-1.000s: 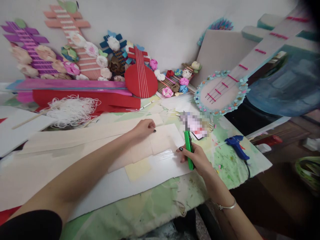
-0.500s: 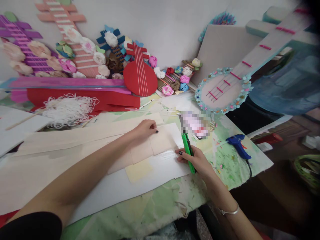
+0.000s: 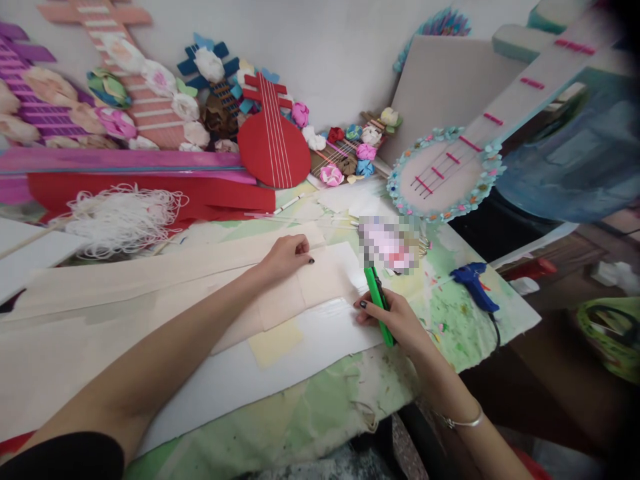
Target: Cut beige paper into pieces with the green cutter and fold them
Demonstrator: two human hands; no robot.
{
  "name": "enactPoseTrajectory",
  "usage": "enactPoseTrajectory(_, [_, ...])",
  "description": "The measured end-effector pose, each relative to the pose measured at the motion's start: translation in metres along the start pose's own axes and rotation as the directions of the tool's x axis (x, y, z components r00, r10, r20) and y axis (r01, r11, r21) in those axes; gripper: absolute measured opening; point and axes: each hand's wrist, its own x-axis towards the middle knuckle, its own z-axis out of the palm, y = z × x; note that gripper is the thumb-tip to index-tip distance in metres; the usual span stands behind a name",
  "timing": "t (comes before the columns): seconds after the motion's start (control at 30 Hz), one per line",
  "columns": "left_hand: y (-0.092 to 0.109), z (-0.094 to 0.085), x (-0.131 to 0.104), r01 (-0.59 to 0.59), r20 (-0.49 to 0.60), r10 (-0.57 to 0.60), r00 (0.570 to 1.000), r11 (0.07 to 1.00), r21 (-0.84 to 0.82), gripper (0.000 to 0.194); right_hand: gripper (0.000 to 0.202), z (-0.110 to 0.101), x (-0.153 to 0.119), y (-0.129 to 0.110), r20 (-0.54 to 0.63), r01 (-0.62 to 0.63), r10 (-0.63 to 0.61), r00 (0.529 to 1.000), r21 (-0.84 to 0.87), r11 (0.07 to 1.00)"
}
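Note:
My right hand [image 3: 395,319] grips a green utility knife [image 3: 376,293], held upright above the right end of a white board [image 3: 320,337]. Its thumb lies along the near side of the handle. My left hand [image 3: 287,257] rests on cream sheets [image 3: 325,273] that overlap on the board. The left fingers are curled in with the thumb against the sheet; whether anything is pinched in them is hidden. A pale yellow piece [image 3: 275,343] shows below the cream sheets. More cream material [image 3: 115,280] stretches left beneath my left forearm.
A blue glue gun [image 3: 475,285] lies near the table's right corner. White string [image 3: 125,220] is heaped at the left, by red sheets [image 3: 215,200]. Craft instruments stand behind, including a red one [image 3: 275,150] and a flower-rimmed one [image 3: 445,180]. A blurred-out item [image 3: 387,243] lies beyond the knife.
The view has shifted slightly, so the background sits a little further left and higher. Both hands keep nearly the same pose, and the knife stays in my right hand.

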Motion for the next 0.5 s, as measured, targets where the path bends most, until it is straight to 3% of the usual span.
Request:
enactPoseTrajectory(0.13, [0.003, -0.004, -0.003, -0.002, 0.009, 0.002, 1.000, 1.000, 0.015, 0.012, 0.032, -0.017, -0.001, -0.001, 0.011, 0.027, -0.026, 1.000, -0.108, 0.994])
enactPoseTrajectory(0.3, [0.005, -0.007, -0.007, -0.003, 0.011, 0.002, 1.000, 1.000, 0.021, 0.008, 0.025, -0.037, -0.002, -0.002, 0.050, 0.136, -0.126, 0.991, -0.385, 0.913])
enactPoseTrajectory(0.4, [0.004, -0.007, -0.009, 0.008, 0.004, -0.008, 1.000, 1.000, 0.016, 0.008, 0.019, -0.035, -0.003, 0.000, 0.101, 0.195, -0.170, 0.980, -0.357, 0.913])
enactPoseTrajectory(0.5, [0.002, -0.007, -0.010, 0.017, 0.002, -0.017, 1.000, 1.000, 0.015, 0.008, 0.027, -0.027, -0.006, 0.003, 0.177, 0.196, -0.144, 0.974, -0.330, 0.923])
